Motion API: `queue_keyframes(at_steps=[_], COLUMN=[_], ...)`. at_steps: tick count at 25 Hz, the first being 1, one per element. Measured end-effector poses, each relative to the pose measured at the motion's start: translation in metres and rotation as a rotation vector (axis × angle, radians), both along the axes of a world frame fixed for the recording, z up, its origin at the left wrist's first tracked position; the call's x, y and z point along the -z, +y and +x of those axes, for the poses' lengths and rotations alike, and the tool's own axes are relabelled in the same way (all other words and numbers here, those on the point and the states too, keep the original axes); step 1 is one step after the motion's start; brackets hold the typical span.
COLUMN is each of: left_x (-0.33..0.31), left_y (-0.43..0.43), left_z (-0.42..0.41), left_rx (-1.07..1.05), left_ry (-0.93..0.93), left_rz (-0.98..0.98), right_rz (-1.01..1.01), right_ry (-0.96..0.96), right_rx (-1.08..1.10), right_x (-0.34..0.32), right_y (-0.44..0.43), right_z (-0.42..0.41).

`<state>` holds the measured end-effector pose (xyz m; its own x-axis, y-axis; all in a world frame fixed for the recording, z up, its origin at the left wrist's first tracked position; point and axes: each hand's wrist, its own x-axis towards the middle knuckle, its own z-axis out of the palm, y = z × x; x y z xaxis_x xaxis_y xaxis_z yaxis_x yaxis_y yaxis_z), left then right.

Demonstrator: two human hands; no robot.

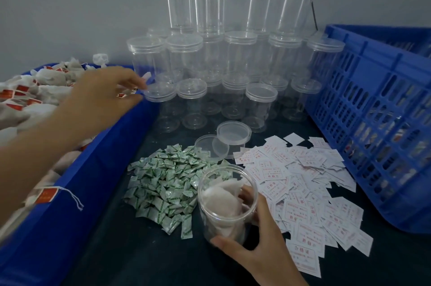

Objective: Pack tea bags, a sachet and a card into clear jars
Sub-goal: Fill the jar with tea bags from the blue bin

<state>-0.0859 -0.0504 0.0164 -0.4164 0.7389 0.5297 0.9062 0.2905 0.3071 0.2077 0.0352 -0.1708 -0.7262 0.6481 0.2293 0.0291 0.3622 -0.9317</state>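
While the right hand (258,236) curls round the open jar (224,206) at about five o'clock on the table (130,250) — thumb low on the near wall, fingers at the rim — the left hand (102,94) reaches out at ten o'clock over the blue bin (93,183). Its fingers are loosely spread and blurred, with the tips just beside a lidded jar (161,97). I cannot tell whether they pinch anything.

The open jar has tea bags (221,194) in it, and I see no sachet or card inside.

The likeliest mishap is at the jar stack (233,52) at twelve o'clock. Its upper tiers stand on the lids below, so a careless nudge to that front jar could bring several down.

The open jar is light and held from one side only, so a tilt could spill its tea bags onto the sachets (163,183) at six o'clock. The cards (303,178) at four o'clock overlap — more than one could easily come up at once.
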Motion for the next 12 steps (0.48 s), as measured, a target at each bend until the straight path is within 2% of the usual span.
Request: queue_keyframes(at_steps=[2, 5, 6, 9, 12], left_x=[0.014, 0.046, 0.055, 0.066, 0.061], left_y=[-0.008, -0.027, -0.032, -0.031, -0.033], left_z=[-0.051, -0.093, -0.098, -0.102, -0.097], left_rx=[-0.253, -0.494, -0.539, -0.551, -0.581], left_ry=[0.243, 0.272, 0.282, 0.357, 0.318], left_rz=[-0.253, -0.783, -0.861, -0.876, -0.850], right_rz=[0.002, -0.024, -0.022, -0.018, -0.010], right_ry=[0.002, -0.006, -0.004, -0.011, -0.014], right_rx=[-0.001, 0.001, 0.000, 0.010, 0.013], right_x=[-0.003, -0.003, -0.002, -0.001, -0.002], right_y=[-0.001, -0.002, -0.002, -0.002, -0.001], right_z=[0.000, 0.001, 0.001, 0.001, 0.001])
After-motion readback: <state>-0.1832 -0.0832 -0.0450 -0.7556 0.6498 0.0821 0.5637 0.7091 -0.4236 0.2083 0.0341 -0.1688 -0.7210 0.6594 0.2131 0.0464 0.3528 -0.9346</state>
